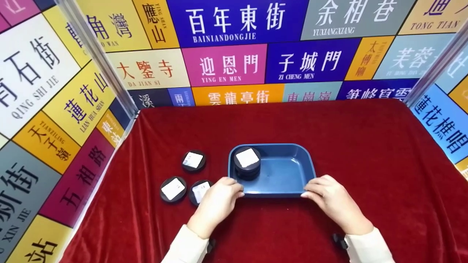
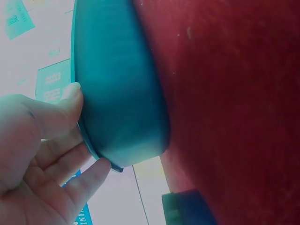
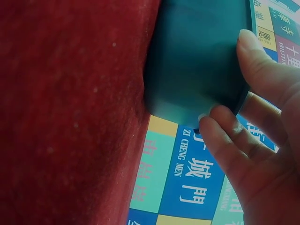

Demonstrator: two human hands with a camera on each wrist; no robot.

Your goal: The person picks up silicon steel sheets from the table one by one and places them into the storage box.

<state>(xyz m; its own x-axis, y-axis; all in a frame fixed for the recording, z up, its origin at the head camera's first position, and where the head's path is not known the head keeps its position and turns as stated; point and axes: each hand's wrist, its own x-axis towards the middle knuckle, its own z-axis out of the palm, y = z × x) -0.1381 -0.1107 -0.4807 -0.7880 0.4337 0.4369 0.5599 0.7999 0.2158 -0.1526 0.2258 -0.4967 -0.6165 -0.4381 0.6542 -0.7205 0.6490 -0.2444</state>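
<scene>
A blue rectangular plastic tray [image 1: 278, 174] with rounded corners sits on the red cloth. At its near left corner my left hand [image 1: 219, 197] pinches the rim between thumb and fingers. My right hand [image 1: 332, 199] holds the rim the same way at the near right corner. Inside the tray's left end stands a stack of round black discs [image 1: 248, 171], the top one bearing a white label. Both wrist views show the tray's outer wall [image 2: 117, 89] from the side, with the thumb on the near face and fingers around the corner.
Left of the tray lie three black discs with white labels: one farther back [image 1: 193, 160], one at left [image 1: 173, 189] and one [image 1: 200, 191] partly behind my left hand. Red velvet cloth [image 1: 365, 146] covers the table. Panels with street names [image 1: 234, 22] stand behind and at the sides.
</scene>
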